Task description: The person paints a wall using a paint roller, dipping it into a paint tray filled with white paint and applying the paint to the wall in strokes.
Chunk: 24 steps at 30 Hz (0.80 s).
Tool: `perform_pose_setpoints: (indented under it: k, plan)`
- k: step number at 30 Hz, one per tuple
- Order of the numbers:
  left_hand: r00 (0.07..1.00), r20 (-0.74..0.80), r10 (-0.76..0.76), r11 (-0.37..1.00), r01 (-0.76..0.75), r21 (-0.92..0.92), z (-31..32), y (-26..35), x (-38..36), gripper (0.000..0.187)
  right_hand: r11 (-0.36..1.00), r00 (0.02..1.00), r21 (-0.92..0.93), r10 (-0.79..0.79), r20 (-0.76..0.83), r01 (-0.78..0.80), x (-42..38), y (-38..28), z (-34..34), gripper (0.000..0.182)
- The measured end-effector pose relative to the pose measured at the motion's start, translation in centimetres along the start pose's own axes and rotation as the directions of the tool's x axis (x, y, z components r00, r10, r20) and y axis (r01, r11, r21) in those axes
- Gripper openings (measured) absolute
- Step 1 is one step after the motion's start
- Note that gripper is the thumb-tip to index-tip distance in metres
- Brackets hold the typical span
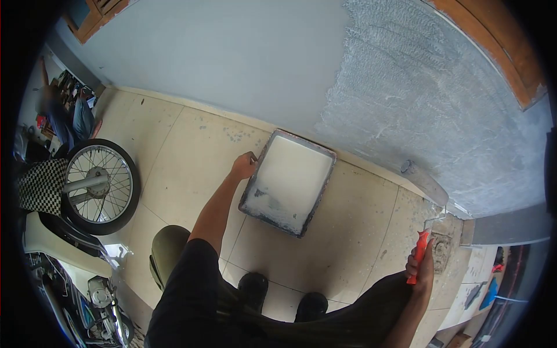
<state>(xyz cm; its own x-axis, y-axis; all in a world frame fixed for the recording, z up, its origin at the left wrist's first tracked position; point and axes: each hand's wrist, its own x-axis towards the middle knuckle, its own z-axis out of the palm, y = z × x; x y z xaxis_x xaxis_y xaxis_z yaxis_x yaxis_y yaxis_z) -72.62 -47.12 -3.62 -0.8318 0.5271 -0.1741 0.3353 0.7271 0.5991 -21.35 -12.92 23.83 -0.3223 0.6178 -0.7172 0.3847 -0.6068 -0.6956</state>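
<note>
Grey wall (243, 52) fills top of view, right part rough and streaky with wet coating. Tiled floor (191, 145) below it. Motorbike wheel (100, 185) at left, well apart from the work. Paint tray (288, 181) sits flat on the floor just beside the wall base, holding white paint. Paint roller (423, 184) at right, sleeve pressed to the lower wall, probably touching, blur makes it hard to confirm. Left hand (243, 166) reaches down, fingers closed around the tray's left rim near its far corner. Right hand (421, 268) wrapped tight around the roller's orange handle (419, 254), low at right. Two black shoes (253, 288) at bottom centre on the tiles.
</note>
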Motion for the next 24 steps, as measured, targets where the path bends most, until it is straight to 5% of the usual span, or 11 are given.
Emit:
perform_pose_setpoints:
  k: [24]
  plan:
    - [0.996,-0.051,-0.069,0.995,0.072,0.068,-4.6,-4.4,1.5,0.019,0.999,0.998,-0.014,0.039,-0.049,-0.040,-1.8,0.0,-1.4,0.066]
